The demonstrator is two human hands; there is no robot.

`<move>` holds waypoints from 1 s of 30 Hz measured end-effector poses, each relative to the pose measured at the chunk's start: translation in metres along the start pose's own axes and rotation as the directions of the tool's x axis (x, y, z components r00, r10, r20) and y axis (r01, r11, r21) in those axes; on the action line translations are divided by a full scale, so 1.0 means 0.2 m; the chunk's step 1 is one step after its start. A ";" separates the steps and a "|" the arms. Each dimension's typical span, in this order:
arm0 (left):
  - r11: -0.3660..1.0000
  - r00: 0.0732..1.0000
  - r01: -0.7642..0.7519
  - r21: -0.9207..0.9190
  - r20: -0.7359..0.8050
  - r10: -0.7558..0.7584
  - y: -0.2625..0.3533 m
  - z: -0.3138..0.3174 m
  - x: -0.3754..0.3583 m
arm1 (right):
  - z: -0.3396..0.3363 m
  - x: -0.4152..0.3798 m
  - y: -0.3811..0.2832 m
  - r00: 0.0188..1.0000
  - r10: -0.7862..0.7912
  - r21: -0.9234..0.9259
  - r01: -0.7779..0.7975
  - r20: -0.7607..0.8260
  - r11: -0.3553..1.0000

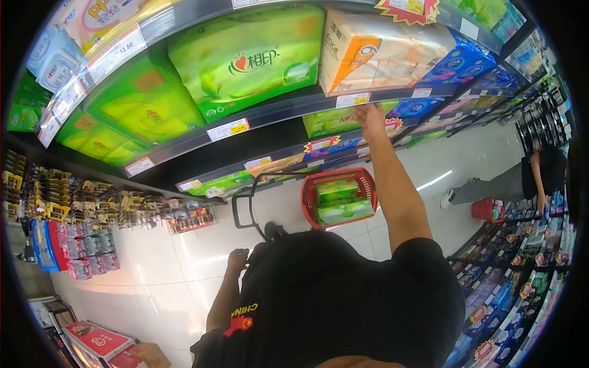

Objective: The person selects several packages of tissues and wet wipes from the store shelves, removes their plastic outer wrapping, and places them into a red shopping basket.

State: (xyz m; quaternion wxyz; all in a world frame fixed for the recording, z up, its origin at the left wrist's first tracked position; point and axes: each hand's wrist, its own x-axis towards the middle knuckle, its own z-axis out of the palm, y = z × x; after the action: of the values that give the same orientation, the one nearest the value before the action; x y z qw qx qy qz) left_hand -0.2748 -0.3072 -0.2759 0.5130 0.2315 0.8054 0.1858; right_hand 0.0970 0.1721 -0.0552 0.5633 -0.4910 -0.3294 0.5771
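My right hand is stretched out to the shelf, its fingers just under the upper ledge and right at a price label. Its fingers are extended and overlap a green tissue pack on the shelf below; nothing shows in its grip. Above that ledge sit an orange-and-white tissue pack and a large green tissue pack. My left hand hangs low beside my body, fingers loosely bent, holding nothing visible. On the floor in front of me stands a red shopping basket with green tissue packs inside.
The basket's black handle extends to the left. At right, a person stands by another shelf near a second red basket. Hanging goods and stacked drink packs are at left, a red carton at lower left.
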 end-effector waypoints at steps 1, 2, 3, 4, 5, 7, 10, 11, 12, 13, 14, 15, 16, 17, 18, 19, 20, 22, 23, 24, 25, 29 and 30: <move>0.995 0.997 0.075 -0.069 0.000 -0.075 0.01 -0.01 -0.01 | -0.01 0.01 0.00 0.999 -0.033 -0.054 0.032 -0.013 0.998; 1.000 0.999 0.018 -0.004 0.048 -0.018 -0.03 -0.02 0.03 | -0.01 0.03 0.00 0.998 -0.066 -0.107 0.063 -0.025 0.992; 0.997 0.994 -0.041 0.059 0.099 0.035 -0.12 -0.04 0.10 | -0.02 0.03 -0.01 0.994 -0.100 -0.161 0.093 -0.036 0.983; 0.995 0.992 -0.065 0.074 0.114 0.056 -0.16 -0.04 0.12 | -0.02 0.04 0.00 0.996 -0.086 -0.150 0.080 -0.033 0.985; 0.992 0.989 -0.089 0.089 0.129 0.077 -0.20 -0.04 0.15 | -0.03 0.06 0.00 0.997 -0.071 -0.140 0.066 -0.030 0.988; 0.999 0.996 -0.038 0.017 0.087 0.036 -0.17 -0.03 0.13 | -0.05 0.08 0.01 1.000 -0.022 -0.112 0.021 -0.010 0.993; 0.986 0.994 0.102 -0.128 0.051 -0.096 -0.04 -0.02 0.06 | -0.07 0.11 0.02 0.996 0.085 -0.027 -0.084 0.038 0.996; 0.996 0.997 0.046 -0.075 0.059 -0.042 -0.03 -0.02 0.08 | -0.07 0.12 0.03 0.991 0.123 0.020 -0.124 0.053 0.992; 1.000 0.998 -0.011 -0.023 0.070 0.012 -0.03 -0.02 0.09 | -0.07 0.13 0.03 0.985 0.160 0.067 -0.164 0.071 0.984; 1.000 0.997 -0.013 -0.022 0.070 0.015 -0.03 -0.01 0.11 | -0.07 0.14 0.04 0.983 0.177 0.080 -0.181 0.049 0.980; 1.000 0.997 -0.015 -0.021 0.071 0.017 -0.03 -0.01 0.12 | -0.06 0.15 0.05 0.981 0.194 0.094 -0.196 0.029 0.976; 0.997 0.998 0.037 -0.071 0.062 -0.033 0.06 -0.02 0.04 | -0.05 0.15 0.05 0.977 0.212 0.109 -0.211 0.010 0.971; 0.989 0.995 0.088 -0.122 0.055 -0.082 0.14 -0.03 -0.01 | -0.02 0.14 0.04 0.972 0.228 0.069 -0.224 -0.053 0.972; 0.987 0.995 0.095 -0.132 0.053 -0.088 0.15 -0.03 -0.02 | 0.02 0.12 0.00 0.964 0.240 0.030 -0.238 -0.117 0.971; 0.985 0.994 0.101 -0.141 0.052 -0.094 0.15 -0.03 -0.03 | 0.04 0.11 -0.02 0.951 0.249 -0.007 -0.254 -0.182 0.967; 0.983 0.994 0.106 -0.150 0.050 -0.100 0.15 -0.04 -0.03 | 0.05 0.11 -0.03 0.949 0.247 -0.044 -0.260 -0.195 0.965; 0.981 0.993 0.112 -0.157 0.048 -0.106 0.15 -0.04 -0.03 | 0.06 0.11 -0.04 0.947 0.245 -0.080 -0.266 -0.209 0.961; 0.977 0.992 0.127 -0.172 0.042 -0.121 0.13 -0.04 -0.02 | 0.06 0.12 -0.04 0.952 0.224 -0.157 -0.259 -0.209 0.953; 0.977 0.991 0.131 -0.166 0.042 -0.126 0.11 -0.04 -0.02 | 0.06 0.12 -0.04 0.959 0.207 -0.198 -0.245 -0.195 0.949; 0.978 0.992 0.125 -0.165 0.036 -0.120 0.10 -0.04 -0.02 | 0.04 0.13 -0.03 0.965 0.192 -0.238 -0.232 -0.181 0.943; 0.979 0.993 0.118 -0.164 0.031 -0.114 0.09 -0.05 -0.02 | 0.03 0.13 -0.02 0.970 0.175 -0.235 -0.213 -0.170 0.948; 0.987 0.997 0.079 -0.139 0.017 -0.077 0.07 -0.04 -0.02 | -0.06 0.14 0.09 0.979 0.179 -0.020 -0.181 -0.102 0.983; 0.989 0.997 0.071 -0.131 0.016 -0.069 0.06 -0.04 -0.01 | -0.08 0.14 0.12 0.978 0.193 0.085 -0.186 -0.075 0.979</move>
State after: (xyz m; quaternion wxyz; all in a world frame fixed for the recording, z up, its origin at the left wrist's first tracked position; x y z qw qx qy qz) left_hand -0.2790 -0.2988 -0.2659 0.5381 0.1698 0.7960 0.2190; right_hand 0.1079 0.1923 -0.0871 0.5376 -0.5215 -0.2349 0.6196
